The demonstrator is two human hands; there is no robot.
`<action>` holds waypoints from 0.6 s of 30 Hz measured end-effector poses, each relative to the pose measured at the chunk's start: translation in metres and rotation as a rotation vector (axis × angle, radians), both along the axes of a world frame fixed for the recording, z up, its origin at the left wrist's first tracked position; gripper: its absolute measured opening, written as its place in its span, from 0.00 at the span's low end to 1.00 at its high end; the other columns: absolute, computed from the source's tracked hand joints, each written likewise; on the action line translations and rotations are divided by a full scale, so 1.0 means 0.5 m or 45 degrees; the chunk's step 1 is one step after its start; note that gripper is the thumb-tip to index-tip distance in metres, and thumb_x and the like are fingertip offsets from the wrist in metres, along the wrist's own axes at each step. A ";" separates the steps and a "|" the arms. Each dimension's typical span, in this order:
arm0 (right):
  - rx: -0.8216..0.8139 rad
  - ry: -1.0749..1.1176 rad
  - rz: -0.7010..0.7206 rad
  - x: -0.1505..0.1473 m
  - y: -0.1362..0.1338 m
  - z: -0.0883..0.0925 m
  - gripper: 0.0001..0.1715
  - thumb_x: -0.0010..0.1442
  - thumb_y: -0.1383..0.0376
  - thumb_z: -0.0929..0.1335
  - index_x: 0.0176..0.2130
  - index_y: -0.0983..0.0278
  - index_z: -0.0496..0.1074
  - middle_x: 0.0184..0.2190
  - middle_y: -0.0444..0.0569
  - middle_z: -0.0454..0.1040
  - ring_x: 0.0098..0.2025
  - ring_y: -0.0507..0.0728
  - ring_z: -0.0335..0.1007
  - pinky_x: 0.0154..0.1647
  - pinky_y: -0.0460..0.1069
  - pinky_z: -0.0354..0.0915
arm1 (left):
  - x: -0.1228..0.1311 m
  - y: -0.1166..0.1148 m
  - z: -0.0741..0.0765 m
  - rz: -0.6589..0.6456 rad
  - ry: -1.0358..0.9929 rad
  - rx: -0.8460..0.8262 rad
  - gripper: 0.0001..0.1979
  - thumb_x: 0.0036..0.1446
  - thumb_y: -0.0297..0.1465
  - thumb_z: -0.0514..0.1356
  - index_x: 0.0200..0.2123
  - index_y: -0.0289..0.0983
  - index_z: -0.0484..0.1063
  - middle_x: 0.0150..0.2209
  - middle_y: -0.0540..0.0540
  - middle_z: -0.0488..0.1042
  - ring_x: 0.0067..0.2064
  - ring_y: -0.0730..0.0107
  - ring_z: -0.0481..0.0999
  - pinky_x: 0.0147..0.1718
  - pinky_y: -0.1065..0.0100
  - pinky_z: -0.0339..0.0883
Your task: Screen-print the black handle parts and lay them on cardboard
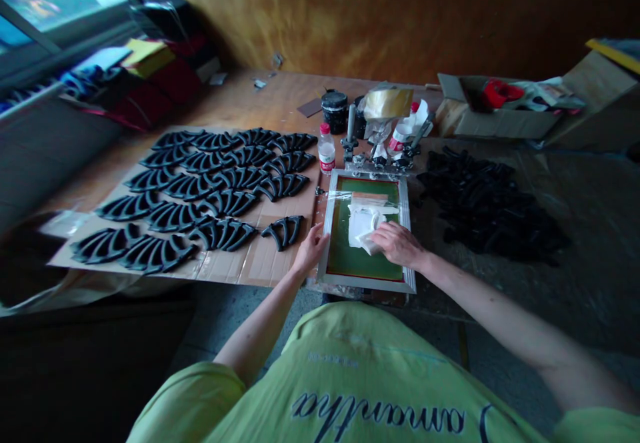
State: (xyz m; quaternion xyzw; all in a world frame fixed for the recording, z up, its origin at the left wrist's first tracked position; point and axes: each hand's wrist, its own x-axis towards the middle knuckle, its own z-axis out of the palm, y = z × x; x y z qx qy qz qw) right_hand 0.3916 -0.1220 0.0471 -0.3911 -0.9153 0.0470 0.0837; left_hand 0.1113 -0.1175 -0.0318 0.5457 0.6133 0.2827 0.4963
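A screen-printing frame [328, 230] with a metal border and green mesh lies flat in front of me. My right hand [399, 244] is closed on a crumpled white cloth [361, 225], pressing it against the mesh. A wooden-edged strip [369, 198] lies on the screen just beyond the cloth. At the frame's left border, my left hand [313, 248] has its fingers curled against the edge. Behind the frame is a metal hinge clamp [379, 165] with knobs. Whether the white piece is cloth or paper is hard to tell.
Rows of black curved, ribbed pieces [175, 216] cover cardboard [257, 264] on the left. A dark heap of similar-coloured pieces [493, 203] lies right. Behind stand a red-capped bottle [327, 150], a black tub [334, 111] and an open carton [500, 122].
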 end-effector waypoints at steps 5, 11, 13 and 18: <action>0.070 0.068 -0.133 -0.010 0.021 0.002 0.05 0.57 0.71 0.68 0.32 0.63 0.75 0.30 0.49 0.75 0.39 0.58 0.65 0.41 0.51 0.55 | 0.000 0.001 -0.011 0.034 -0.048 0.019 0.30 0.59 0.46 0.57 0.61 0.38 0.65 0.37 0.45 0.79 0.34 0.67 0.77 0.32 0.70 0.68; 0.145 0.117 -0.049 -0.024 -0.027 -0.036 0.10 0.60 0.72 0.65 0.38 0.64 0.76 0.35 0.51 0.77 0.39 0.58 0.67 0.42 0.52 0.58 | 0.006 -0.004 0.002 0.085 -0.116 -0.015 0.30 0.57 0.44 0.60 0.61 0.38 0.65 0.33 0.47 0.78 0.30 0.69 0.75 0.28 0.71 0.67; 0.110 0.153 -0.113 -0.026 -0.012 -0.017 0.05 0.60 0.66 0.69 0.38 0.63 0.76 0.34 0.50 0.78 0.39 0.59 0.68 0.42 0.52 0.60 | 0.006 -0.006 0.016 0.069 -0.138 -0.025 0.31 0.57 0.44 0.59 0.61 0.37 0.64 0.32 0.48 0.78 0.29 0.70 0.75 0.26 0.72 0.66; 0.136 0.254 -0.526 -0.018 0.112 0.075 0.30 0.58 0.59 0.72 0.59 0.57 0.68 0.43 0.51 0.78 0.43 0.60 0.71 0.45 0.54 0.63 | 0.000 -0.007 0.103 0.050 -0.350 -0.061 0.36 0.55 0.45 0.62 0.63 0.38 0.62 0.30 0.49 0.77 0.27 0.72 0.73 0.24 0.74 0.63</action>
